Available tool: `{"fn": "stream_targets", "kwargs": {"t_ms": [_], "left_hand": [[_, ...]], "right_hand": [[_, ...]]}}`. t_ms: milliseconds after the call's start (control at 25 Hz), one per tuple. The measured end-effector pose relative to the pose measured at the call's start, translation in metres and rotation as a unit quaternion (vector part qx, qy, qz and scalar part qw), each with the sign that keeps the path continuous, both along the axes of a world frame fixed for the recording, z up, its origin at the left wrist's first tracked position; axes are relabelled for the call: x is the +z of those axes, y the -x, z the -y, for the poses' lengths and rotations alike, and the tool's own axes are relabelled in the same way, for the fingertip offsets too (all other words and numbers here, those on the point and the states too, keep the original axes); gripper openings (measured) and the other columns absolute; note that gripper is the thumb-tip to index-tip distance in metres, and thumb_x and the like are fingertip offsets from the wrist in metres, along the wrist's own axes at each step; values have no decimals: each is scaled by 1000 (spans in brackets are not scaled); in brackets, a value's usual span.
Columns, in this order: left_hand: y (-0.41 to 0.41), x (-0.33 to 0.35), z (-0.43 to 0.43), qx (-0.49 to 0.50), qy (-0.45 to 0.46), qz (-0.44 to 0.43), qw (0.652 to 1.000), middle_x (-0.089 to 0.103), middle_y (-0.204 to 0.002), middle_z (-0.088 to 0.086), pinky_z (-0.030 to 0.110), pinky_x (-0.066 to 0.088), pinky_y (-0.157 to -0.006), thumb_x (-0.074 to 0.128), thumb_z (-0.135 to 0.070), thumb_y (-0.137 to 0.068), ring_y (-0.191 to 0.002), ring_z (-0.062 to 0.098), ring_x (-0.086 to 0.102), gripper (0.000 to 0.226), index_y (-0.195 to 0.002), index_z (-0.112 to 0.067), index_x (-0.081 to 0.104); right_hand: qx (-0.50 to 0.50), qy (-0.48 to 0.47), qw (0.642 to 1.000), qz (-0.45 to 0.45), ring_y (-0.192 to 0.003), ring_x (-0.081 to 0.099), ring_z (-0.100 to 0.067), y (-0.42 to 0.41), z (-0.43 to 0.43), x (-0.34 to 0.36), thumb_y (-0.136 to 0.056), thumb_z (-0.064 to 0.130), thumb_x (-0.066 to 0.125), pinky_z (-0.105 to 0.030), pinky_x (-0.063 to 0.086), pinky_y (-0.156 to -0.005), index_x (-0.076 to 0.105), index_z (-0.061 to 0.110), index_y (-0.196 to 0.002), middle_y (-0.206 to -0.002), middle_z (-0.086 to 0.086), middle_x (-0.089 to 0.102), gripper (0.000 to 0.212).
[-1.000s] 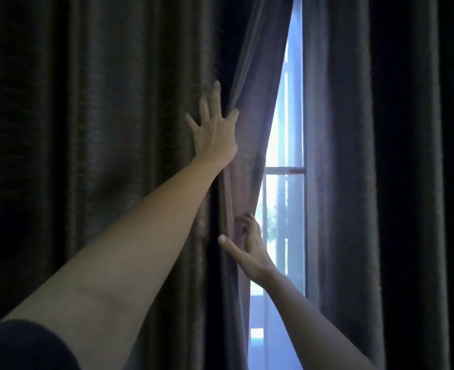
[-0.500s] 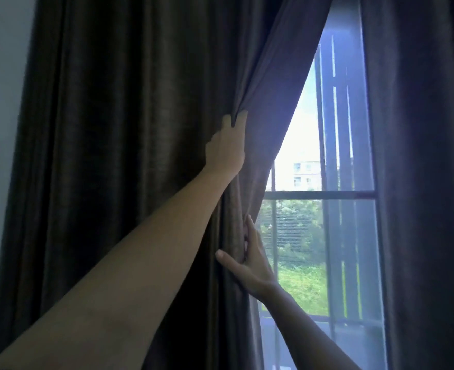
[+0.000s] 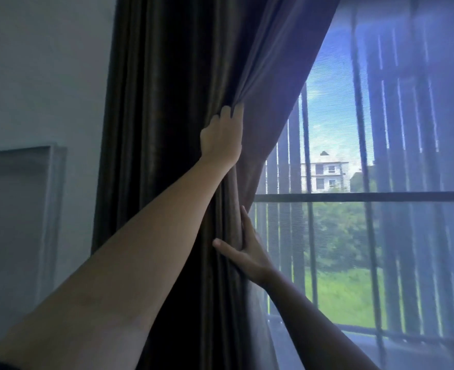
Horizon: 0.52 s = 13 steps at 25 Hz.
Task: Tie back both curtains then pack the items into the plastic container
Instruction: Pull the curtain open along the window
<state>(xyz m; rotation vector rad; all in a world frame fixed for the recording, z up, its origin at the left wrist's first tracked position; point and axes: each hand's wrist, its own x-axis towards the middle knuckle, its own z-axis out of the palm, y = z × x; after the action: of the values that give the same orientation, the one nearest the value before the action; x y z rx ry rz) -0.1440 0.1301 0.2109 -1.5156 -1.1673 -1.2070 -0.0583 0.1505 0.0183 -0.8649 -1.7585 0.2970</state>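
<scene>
The dark brown left curtain (image 3: 167, 129) hangs bunched into folds against the wall side of the window. My left hand (image 3: 221, 134) is raised high and grips its inner edge, with the fingertips curled into the fabric. Lower down, my right hand (image 3: 244, 249) presses on the gathered folds with straight fingers pointing up and the thumb spread to the left. The right curtain, the plastic container and the items are out of view.
The window (image 3: 354, 196) is uncovered on the right, with a dark horizontal bar, vertical bars outside, and grass and a building beyond. A pale wall (image 3: 47, 76) with a framed panel (image 3: 15, 209) lies to the left of the curtain.
The left curtain has been drawn well to the left, uncovering much more window. My left hand went from flat on the fabric to gripping its edge. The view turned left and the right curtain left the frame.
</scene>
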Motion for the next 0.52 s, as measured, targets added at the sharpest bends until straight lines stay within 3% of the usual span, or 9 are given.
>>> {"fn": "stream_targets", "kwargs": {"t_ms": [520], "left_hand": [[176, 8, -43, 21, -33, 38, 999, 54, -125, 10, 38, 49, -73, 59, -2, -86, -109, 29, 55, 59, -138, -9, 32]], "right_hand": [[24, -2, 996, 84, -136, 33, -17, 175, -63, 12, -49, 89, 57, -49, 33, -109, 6, 47, -144, -148, 11, 35, 116]]}}
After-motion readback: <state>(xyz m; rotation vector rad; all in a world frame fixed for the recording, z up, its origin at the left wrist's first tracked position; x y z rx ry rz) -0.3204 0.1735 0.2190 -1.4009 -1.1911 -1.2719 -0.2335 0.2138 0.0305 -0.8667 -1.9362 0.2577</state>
